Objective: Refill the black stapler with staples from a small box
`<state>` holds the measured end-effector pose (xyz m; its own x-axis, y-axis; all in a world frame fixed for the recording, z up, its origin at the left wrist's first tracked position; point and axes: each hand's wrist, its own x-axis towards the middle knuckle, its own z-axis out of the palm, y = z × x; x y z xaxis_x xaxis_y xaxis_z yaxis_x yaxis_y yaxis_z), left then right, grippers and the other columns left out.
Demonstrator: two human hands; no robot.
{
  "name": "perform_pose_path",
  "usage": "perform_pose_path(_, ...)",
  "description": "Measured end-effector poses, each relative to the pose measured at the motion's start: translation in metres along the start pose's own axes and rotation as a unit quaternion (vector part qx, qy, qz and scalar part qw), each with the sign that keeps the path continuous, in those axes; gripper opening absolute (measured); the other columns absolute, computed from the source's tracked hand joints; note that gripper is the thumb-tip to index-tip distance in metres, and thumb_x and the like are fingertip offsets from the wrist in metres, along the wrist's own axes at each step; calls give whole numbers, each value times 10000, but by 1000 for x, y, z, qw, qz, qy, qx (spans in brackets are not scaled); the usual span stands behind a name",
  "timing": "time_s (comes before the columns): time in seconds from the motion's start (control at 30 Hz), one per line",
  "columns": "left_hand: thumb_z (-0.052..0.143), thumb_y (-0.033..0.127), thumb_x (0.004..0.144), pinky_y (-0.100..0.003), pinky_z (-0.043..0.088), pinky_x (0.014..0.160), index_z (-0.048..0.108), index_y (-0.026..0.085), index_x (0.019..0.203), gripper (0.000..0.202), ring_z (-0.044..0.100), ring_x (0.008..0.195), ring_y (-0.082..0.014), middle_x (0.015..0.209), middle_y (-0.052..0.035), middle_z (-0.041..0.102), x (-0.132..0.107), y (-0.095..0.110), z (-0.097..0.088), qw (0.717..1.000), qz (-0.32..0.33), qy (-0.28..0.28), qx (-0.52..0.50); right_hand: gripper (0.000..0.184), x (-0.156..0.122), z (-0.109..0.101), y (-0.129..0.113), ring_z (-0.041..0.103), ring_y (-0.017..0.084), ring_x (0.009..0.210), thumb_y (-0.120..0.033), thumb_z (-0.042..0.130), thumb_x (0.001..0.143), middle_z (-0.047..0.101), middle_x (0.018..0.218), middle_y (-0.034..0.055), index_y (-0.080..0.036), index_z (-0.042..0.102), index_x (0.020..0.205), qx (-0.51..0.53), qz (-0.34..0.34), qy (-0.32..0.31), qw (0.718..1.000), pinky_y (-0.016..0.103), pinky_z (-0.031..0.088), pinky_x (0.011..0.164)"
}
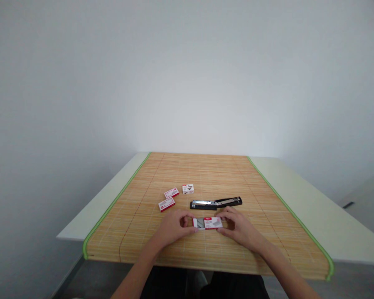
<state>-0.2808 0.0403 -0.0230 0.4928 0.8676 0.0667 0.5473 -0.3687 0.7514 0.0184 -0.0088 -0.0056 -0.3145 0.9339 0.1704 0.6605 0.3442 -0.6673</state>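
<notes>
- A smooth pale wall [187, 74] stands behind a white tabletop [288, 182], its middle covered by a tan slatted bamboo mat [202, 170] edged in green.
- Over the mat's front, the left hand [173, 225] and right hand [242, 228] pinch opposite ends of a red-and-white oblong cardboard box [213, 223] (part open, grey inside).
- Beyond: an unfolded black stapler [203, 204] with shiny metal; three small red-and-white boxes [171, 192].

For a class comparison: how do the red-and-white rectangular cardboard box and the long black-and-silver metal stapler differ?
The box is shorter and straight; the stapler is longer and bent midway. Fingers hold the box at both ends; the stapler lies just beyond it. Both are open.
</notes>
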Motion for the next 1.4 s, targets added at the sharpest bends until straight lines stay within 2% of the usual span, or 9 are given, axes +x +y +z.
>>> perform_pose_path(0.17, 797, 507, 778, -267, 415, 712, 794, 264, 1024, 346, 613, 808, -187, 899, -15, 708, 3, 0, 2, 999, 30, 9, -10, 233, 2, 5, 1, 601, 197, 832, -276, 747, 837, 647, 938, 18, -266, 733, 1069, -7, 11, -1, 1000, 306, 472, 746)
perform_pose_path(0.3, 818, 433, 785, -257, 408, 707, 800, 285, 1035, 290, 618, 816, -175, 929, 0, 717, 7, 2, 7, 998, 51, 15, -26, 224, 6, 11, -2, 588, 194, 820, -279, 755, 832, 631, 906, 11, -271, 743, 1055, -7, 9, -4, 1000, 303, 456, 736)
perform_pose_path(0.47, 834, 410, 774, -256, 411, 690, 784, 291, 1121, 370, 614, 788, -170, 961, 4, 745, 11, 4, 14, 998, 37, 5, -43, 216, 11, 21, -8, 577, 187, 798, -276, 756, 828, 616, 881, 5, -262, 743, 1043, -1, 9, 0, 1000, 298, 445, 724)
perform_pose_path(0.6, 832, 410, 771, -268, 440, 741, 775, 276, 1149, 406, 634, 845, -188, 1033, -10, 754, 10, 8, 13, 999, 27, 4, -43, 212, 12, 25, -10, 583, 195, 804, -293, 753, 832, 628, 892, 16, -257, 738, 1040, 8, 11, 1, 1000, 307, 453, 736)
perform_pose_path(0.73, 837, 392, 761, -273, 445, 757, 783, 259, 1097, 366, 627, 844, -187, 1005, -7, 743, 9, 9, 12, 999, 38, 8, -34, 224, 12, 26, -6, 594, 212, 836, -309, 749, 832, 636, 906, 25, -257, 730, 1049, 13, 6, 10, 1000, 328, 464, 768)
perform_pose_path(0.9, 844, 360, 740, -273, 436, 749, 755, 217, 1015, 323, 614, 844, -188, 960, -18, 711, 9, 9, 15, 998, 47, 31, -15, 248, 9, 28, 4, 579, 214, 797, -319, 777, 801, 622, 880, 25, -240, 689, 1020, 4, 17, 46, 999, 325, 455, 714)
perform_pose_path(1.1, 827, 359, 759, -267, 424, 746, 740, 217, 1005, 298, 601, 847, -183, 946, -20, 676, 9, 8, 15, 997, 67, 33, -6, 143, 1, 33, 5, 579, 203, 778, -330, 745, 855, 626, 839, 8, -242, 666, 935, 12, 1, 69, 998, 325, 443, 714)
perform_pose_path(1.3, 831, 365, 760, -260, 401, 706, 751, 229, 1008, 294, 588, 822, -173, 930, -15, 666, 9, 7, 16, 997, 70, 30, -12, 146, 0, 38, 7, 584, 206, 766, -355, 750, 851, 639, 813, 4, -250, 675, 919, 10, -4, 88, 996, 337, 448, 728)
perform_pose_path(1.4, 842, 420, 746, -259, 396, 682, 757, 236, 1020, 341, 580, 794, -167, 937, -14, 672, 10, 7, 16, 997, 70, 24, -25, 156, 0, 36, 6, 585, 205, 764, -365, 747, 854, 638, 811, 3, -251, 682, 939, 15, -8, 83, 996, 337, 451, 732)
